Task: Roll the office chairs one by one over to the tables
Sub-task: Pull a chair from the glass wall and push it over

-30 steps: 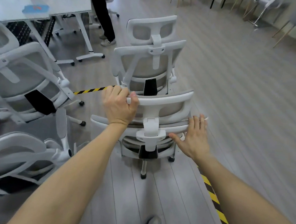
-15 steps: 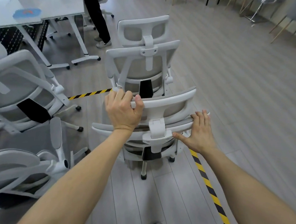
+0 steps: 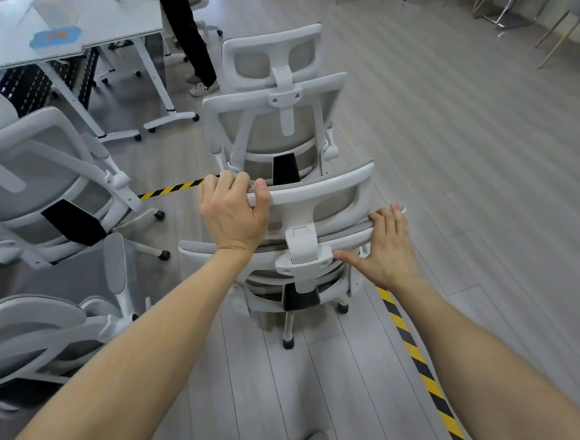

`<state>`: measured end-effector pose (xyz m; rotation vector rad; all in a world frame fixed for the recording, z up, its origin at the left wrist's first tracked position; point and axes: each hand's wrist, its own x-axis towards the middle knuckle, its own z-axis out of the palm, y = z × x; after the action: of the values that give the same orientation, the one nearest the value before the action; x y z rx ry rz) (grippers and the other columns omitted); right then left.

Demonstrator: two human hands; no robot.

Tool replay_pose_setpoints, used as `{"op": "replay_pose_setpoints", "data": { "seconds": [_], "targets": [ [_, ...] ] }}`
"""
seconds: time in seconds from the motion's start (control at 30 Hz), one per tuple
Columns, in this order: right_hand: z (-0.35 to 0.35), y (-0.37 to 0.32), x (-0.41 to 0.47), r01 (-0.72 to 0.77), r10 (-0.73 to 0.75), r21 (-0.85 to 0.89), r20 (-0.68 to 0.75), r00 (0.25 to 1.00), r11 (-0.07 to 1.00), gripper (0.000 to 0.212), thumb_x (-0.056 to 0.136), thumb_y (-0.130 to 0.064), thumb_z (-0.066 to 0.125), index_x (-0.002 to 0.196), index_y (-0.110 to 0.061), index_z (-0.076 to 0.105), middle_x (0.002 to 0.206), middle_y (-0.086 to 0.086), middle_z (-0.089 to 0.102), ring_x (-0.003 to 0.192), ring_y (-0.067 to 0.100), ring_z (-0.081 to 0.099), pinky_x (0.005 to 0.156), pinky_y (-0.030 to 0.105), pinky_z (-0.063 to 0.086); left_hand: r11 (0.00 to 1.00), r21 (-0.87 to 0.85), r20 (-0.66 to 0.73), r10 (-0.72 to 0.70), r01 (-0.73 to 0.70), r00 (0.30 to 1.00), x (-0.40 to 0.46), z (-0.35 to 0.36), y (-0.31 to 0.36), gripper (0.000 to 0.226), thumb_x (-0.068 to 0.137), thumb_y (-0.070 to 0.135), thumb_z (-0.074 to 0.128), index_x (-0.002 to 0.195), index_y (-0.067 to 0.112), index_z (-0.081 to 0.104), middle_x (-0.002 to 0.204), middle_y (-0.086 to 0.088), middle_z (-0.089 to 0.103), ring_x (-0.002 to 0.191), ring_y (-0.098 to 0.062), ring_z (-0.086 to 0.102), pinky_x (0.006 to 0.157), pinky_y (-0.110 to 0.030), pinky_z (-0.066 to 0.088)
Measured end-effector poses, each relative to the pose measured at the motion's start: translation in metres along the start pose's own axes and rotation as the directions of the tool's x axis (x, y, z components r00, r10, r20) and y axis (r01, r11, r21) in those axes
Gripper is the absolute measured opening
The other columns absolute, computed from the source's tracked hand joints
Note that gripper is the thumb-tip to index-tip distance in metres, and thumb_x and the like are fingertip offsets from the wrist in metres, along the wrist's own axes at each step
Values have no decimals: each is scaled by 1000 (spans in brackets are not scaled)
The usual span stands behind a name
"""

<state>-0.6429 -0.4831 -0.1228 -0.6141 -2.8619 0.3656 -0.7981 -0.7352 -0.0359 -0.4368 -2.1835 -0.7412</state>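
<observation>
A white office chair with grey mesh [image 3: 320,201] stands right in front of me, its back toward me. My left hand [image 3: 232,212] grips the left end of its headrest bar, fingers curled over the top. My right hand [image 3: 388,247] lies on the right end of the backrest's top edge, fingers over it and thumb stretched out below. A second white chair [image 3: 275,115] stands just beyond it, also facing away. White tables [image 3: 123,26] on castors stand at the far left.
Two more white chairs, one [image 3: 40,181] and another [image 3: 30,332], crowd the left side. A person in dark trousers [image 3: 185,30] stands by the tables. Yellow-black floor tape [image 3: 422,370] runs along the right. Open grey floor stretches to the right; wooden-legged chairs [image 3: 569,33] stand far back.
The chair has rolled slightly forward with me toward the chair ahead. My right hand slid further onto the backrest's top edge. My left hand kept its grip.
</observation>
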Motion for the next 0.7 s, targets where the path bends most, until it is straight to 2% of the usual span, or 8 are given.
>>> {"op": "replay_pose_setpoints", "data": {
  "seconds": [0.1,0.23,0.3,0.37,0.4,0.47,0.57,0.7],
  "targets": [
    [-10,-4,0,-19,18,11,50,999,1000,131,70,-111,43,156,-12,38,162,5,32,168,31,4,137,57,13,999,19,72,-30,28,997,2,-9,7,46,110,40,43,72,15,52,76,4,41,74,-24,39,71,-38,34],
    [-43,-7,3,0,-5,22,228,974,1000,114,82,-93,62,161,-15,33,168,3,28,168,30,4,129,60,33,999,42,319,-26,13,947,10,-35,16,47,112,43,41,81,14,59,80,0,51,81,-30,49,85,-48,44],
    [-69,-2,-1,57,-49,-18,296,954,998,97,91,-76,67,162,-18,37,168,4,35,163,30,23,123,59,41,997,4,428,65,-73,902,12,-51,23,41,113,40,41,93,15,67,88,-1,61,88,-33,58,96,-52,47],
    [-96,5,-17,53,-40,-35,304,952,998,78,95,-68,66,153,-18,48,155,7,52,141,33,52,111,54,51,975,-3,488,197,-224,850,5,-68,38,31,110,38,52,121,17,71,112,-4,71,108,-34,65,107,-52,48],
    [-109,11,-31,31,-16,-45,297,955,999,71,97,-66,65,148,-17,53,146,8,59,130,34,60,105,52,54,952,7,511,259,-306,819,0,-74,49,34,107,37,60,133,16,69,127,-6,71,120,-34,64,112,-52,47],
    [-130,28,-70,-7,28,-81,265,964,997,63,100,-61,64,144,-15,58,136,9,64,120,34,64,97,49,57,900,-6,554,366,-436,748,-18,-83,79,39,103,35,68,135,13,69,140,-7,67,129,-35,62,114,-52,47],
    [-155,72,-158,-121,146,-122,225,963,985,53,104,-51,60,141,-14,59,135,8,63,123,34,62,97,46,56,790,-92,676,496,-606,545,-62,-87,155,29,101,37,63,120,17,73,130,-3,70,118,-32,67,103,-45,47],
    [-188,145,-319,-360,393,-182,205,896,915,48,105,-48,57,139,-15,59,132,9,65,123,35,63,99,44,54,562,-304,742,646,-769,178,-158,-103,287,36,106,47,50,130,25,67,132,3,67,121,-26,64,100,-41,45]
  ]
}}
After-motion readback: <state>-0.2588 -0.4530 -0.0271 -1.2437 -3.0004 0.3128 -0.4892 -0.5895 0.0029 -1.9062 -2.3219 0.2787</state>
